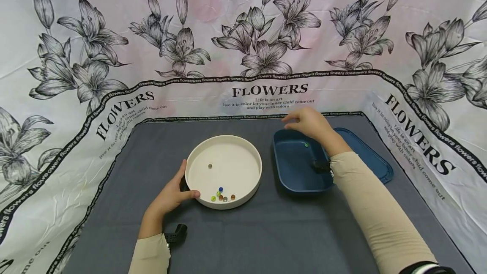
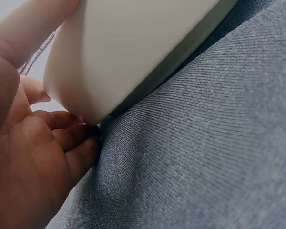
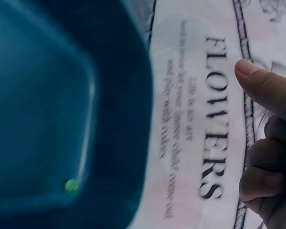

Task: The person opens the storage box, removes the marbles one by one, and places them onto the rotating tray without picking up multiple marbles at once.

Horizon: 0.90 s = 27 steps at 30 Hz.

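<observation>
My left hand [image 1: 167, 200] grips the left side of a round cream tray [image 1: 232, 162]. Its thumb lies over the rim, and its fingers are curled at the lower edge of the wall in the left wrist view. Several small marbles [image 1: 220, 189] are gathered at the tray's near side, and a brownish marble [image 1: 210, 166] sits apart, farther back. Over the far edge of a blue rectangular container [image 1: 300, 176] hovers my right hand [image 1: 310, 124], its thumb apart from the bent fingers and nothing seen between them. Inside the container, a green marble [image 3: 72, 186] lies near a corner.
A flat blue lid [image 1: 367, 155] lies right of the container, partly behind the right forearm. Grey cloth [image 1: 258, 231] covers the table, bordered by white fabric printed with flowers and lettering [image 1: 270, 91] that rises behind.
</observation>
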{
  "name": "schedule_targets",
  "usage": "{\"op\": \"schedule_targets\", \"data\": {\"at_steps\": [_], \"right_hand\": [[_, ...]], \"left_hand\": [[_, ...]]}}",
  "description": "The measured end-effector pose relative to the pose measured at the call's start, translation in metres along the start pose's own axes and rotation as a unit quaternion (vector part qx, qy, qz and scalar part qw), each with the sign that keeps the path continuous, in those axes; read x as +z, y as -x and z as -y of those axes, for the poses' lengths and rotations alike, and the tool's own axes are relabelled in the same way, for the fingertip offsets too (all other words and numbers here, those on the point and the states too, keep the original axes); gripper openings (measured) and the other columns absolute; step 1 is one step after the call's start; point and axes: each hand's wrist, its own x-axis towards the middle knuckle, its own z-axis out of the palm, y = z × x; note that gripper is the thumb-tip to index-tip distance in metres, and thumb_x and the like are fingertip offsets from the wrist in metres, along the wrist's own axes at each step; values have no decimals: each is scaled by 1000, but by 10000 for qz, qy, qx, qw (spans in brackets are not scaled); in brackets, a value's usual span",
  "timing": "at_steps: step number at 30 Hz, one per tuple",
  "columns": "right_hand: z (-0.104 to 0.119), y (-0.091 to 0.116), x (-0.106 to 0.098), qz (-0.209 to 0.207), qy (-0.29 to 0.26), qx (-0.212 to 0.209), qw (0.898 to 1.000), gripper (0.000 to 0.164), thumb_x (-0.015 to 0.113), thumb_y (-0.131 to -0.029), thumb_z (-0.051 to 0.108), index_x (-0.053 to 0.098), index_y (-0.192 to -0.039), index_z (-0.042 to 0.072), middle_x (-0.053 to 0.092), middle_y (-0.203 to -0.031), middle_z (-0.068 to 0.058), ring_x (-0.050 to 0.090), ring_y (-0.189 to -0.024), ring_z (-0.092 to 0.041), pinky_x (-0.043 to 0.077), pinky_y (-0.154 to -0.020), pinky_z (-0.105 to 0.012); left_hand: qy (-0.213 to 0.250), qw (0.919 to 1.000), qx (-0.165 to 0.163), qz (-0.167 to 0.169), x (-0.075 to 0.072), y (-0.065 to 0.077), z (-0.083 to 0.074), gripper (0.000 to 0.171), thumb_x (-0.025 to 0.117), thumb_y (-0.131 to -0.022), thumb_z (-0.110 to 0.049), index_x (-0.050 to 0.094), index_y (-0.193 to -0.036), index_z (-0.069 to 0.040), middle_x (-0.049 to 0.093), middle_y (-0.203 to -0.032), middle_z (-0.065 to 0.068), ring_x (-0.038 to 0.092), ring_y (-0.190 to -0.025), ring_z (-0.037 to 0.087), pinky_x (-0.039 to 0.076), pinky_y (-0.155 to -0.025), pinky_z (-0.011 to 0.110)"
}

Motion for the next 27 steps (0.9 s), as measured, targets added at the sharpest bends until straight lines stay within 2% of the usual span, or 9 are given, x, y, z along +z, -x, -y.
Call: {"op": "schedule_targets", "data": {"at_steps": [4, 7, 10, 13, 15, 17, 20, 24, 27], "right_hand": [[-16, 6, 3, 69, 17, 310, 9995, 27, 74, -96, 37, 77, -122, 31, 74, -104, -1, 60, -76, -21, 46, -66, -40], [-27, 9, 5, 148, 146, 509, 9985, 30, 73, -96, 39, 76, -125, 29, 73, -92, 1, 58, -72, -19, 43, -62, -37], [-38, 9, 8, 259, 381, 667, 9967, 33, 72, -97, 39, 75, -127, 26, 72, -83, -8, 57, -67, -22, 42, -59, -39], [-48, 8, 11, 261, 637, 719, 9950, 32, 74, -96, 35, 76, -126, 23, 76, -97, -11, 65, -77, -26, 49, -67, -44], [-53, 7, 13, 293, 746, 710, 9942, 30, 75, -95, 31, 77, -124, 21, 76, -112, -13, 69, -92, -32, 53, -78, -51], [-57, 6, 15, 317, 821, 676, 9938, 28, 76, -94, 27, 78, -121, 19, 71, -128, -11, 67, -110, -35, 51, -91, -57], [-64, 6, 17, 437, 833, 724, 9929, 26, 77, -93, 25, 80, -118, 18, 70, -126, -11, 62, -117, -37, 48, -95, -60], [-70, 9, 22, 525, 870, 822, 9914, 22, 80, -91, 25, 82, -112, 19, 63, -115, -12, 58, -106, -33, 48, -86, -54], [-74, 11, 26, 496, 991, 808, 9906, 21, 83, -89, 25, 83, -109, 19, 56, -126, -22, 52, -115, -40, 45, -92, -58]], "left_hand": [[-30, 10000, -23, -11, 1, 0, 1, 127, 88, -83, -25, -8, -165, -10, -2, -172, 13, 6, -158, 35, 11, -123, 61], [-20, 10000, -19, -8, 1, 0, 1, 127, 88, -83, -25, -9, -165, -11, -3, -172, 13, 5, -158, 35, 11, -123, 61], [9, 10000, -4, -2, 0, 0, 1, 127, 88, -83, -25, -9, -165, -12, -2, -172, 13, 6, -158, 35, 12, -123, 61], [41, 10000, 6, -11, 0, -1, 2, 127, 88, -83, -24, -8, -165, -12, -1, -172, 12, 7, -158, 35, 12, -123, 61], [36, 10000, 2, -20, -1, -1, 3, 127, 88, -83, -24, -8, -165, -12, -1, -172, 12, 6, -158, 35, 12, -123, 61], [29, 10000, 2, -21, -1, -1, 3, 127, 88, -83, -25, -8, -165, -12, -2, -173, 11, 6, -159, 34, 11, -123, 61], [-21, 10000, -10, -36, -2, -1, 2, 128, 88, -82, -26, -8, -165, -12, -2, -173, 11, 6, -159, 35, 12, -123, 61], [-33, 10000, -15, -36, -2, 0, 0, 128, 88, -82, -26, -8, -165, -12, -3, -173, 11, 6, -159, 34, 12, -123, 60], [33, 10000, -14, -11, -1, 0, 0, 127, 88, -83, -25, -9, -165, -12, -4, -173, 10, 5, -159, 33, 11, -124, 59]]}}
